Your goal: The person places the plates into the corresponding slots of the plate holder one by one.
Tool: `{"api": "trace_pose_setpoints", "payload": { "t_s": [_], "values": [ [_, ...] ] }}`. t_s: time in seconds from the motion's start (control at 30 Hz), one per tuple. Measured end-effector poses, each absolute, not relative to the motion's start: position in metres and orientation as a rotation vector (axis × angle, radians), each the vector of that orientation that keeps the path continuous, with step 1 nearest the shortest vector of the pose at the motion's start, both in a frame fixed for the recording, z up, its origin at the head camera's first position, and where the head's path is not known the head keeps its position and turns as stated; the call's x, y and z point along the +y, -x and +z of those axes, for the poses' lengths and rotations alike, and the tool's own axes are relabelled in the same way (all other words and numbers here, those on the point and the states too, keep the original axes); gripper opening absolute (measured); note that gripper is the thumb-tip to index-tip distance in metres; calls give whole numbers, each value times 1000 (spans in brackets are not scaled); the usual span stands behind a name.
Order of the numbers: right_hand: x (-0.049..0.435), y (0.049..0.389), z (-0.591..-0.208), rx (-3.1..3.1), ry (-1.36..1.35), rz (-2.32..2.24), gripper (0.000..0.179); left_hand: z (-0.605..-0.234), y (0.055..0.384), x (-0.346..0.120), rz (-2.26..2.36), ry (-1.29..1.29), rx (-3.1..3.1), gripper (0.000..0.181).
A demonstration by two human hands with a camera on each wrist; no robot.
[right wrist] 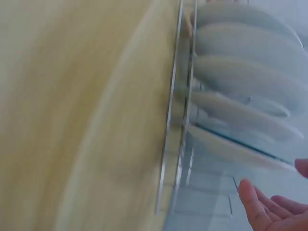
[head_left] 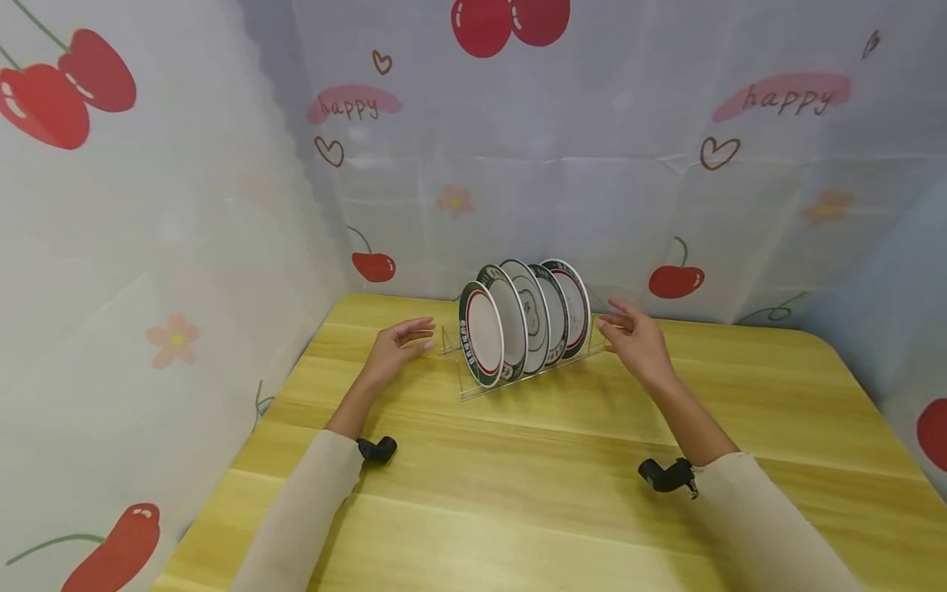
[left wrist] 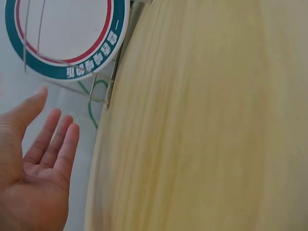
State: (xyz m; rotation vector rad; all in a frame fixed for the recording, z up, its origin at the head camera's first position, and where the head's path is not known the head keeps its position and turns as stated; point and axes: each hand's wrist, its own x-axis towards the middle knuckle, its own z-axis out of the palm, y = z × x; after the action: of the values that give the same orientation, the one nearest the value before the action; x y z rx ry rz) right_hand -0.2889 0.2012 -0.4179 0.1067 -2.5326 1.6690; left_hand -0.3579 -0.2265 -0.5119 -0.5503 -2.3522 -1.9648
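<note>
Several round white plates [head_left: 484, 333] stand on edge in a row in a wire dish rack [head_left: 503, 390] near the table's back edge. The nearest plate has a green rim with white lettering and a red ring; in the left wrist view that plate [left wrist: 67, 33] shows face-on. Left of the rack, my left hand [head_left: 395, 349] hovers with fingers extended, apart from the wires and holding nothing. At the right end, my right hand [head_left: 636, 341] has its fingers loosely bent beside the rack; whether they touch it I cannot tell. In the right wrist view the plates [right wrist: 240, 110] appear from behind, blurred.
The wooden table [head_left: 473, 493] has rounded back corners. A pale curtain [head_left: 518, 181] printed with cherries, hearts and flowers hangs right behind the rack and along the left side. Black devices [head_left: 666, 475] are strapped at both wrists.
</note>
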Motion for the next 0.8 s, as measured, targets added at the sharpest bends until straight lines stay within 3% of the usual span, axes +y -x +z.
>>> {"api": "trace_pose_setpoints", "payload": {
  "t_s": [0.17, 0.47, 0.8],
  "values": [
    [178, 287, -432, -2568, -178, 1747, 60, -517, 367, -216, -1953, 531, -2441, 31],
    [176, 296, -443, -2536, -186, 1682, 44, -519, 366, -206, -2064, 449, -2395, 23],
    [189, 310, -442, -2556, -135, 1653, 38, -512, 344, -196, -1934, 655, -2527, 18]
  ]
}}
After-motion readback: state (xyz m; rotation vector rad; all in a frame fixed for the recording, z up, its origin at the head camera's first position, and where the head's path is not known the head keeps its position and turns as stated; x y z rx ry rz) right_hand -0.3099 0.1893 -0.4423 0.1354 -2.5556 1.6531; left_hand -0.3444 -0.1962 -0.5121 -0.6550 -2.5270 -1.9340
